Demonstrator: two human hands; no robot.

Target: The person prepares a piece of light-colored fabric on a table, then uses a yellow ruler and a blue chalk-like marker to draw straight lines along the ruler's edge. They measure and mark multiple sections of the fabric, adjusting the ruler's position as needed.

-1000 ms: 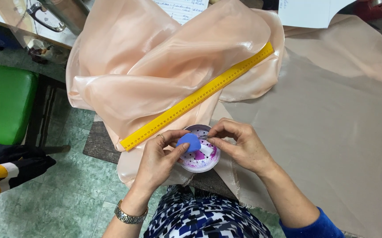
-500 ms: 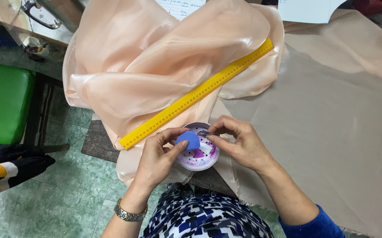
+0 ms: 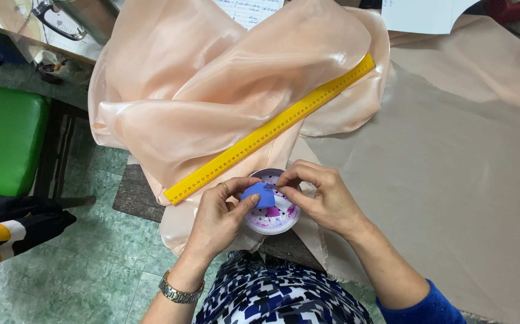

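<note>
My left hand (image 3: 221,213) pinches a blue piece of tailor's chalk (image 3: 259,195) between thumb and fingers, holding it just over a small round white dish (image 3: 272,223) stained pink and purple. My right hand (image 3: 326,201) is closed in a fingertip pinch at the chalk's upper right edge; can't tell if there's a small blade or tool in it, too small to see. Dish sits at the near edge of the table, on the peach fabric (image 3: 212,78), with some pink bits inside. A yellow ruler (image 3: 272,131) lies diagonally across the fabric just beyond my hands, not touched. Beige cloth (image 3: 452,180) is spread flat to the right. A green stool (image 3: 5,138) stands on the left by the tiled floor, and there's a metal watch (image 3: 179,292) on my left wrist. Step in hand looks like working the chalk's edge over the dish, probably sharpening or scraping it. Any next move needs a steady grip on the chalk, short controlled strokes, and keeping the crumbs over the dish, off the fabric.
</note>
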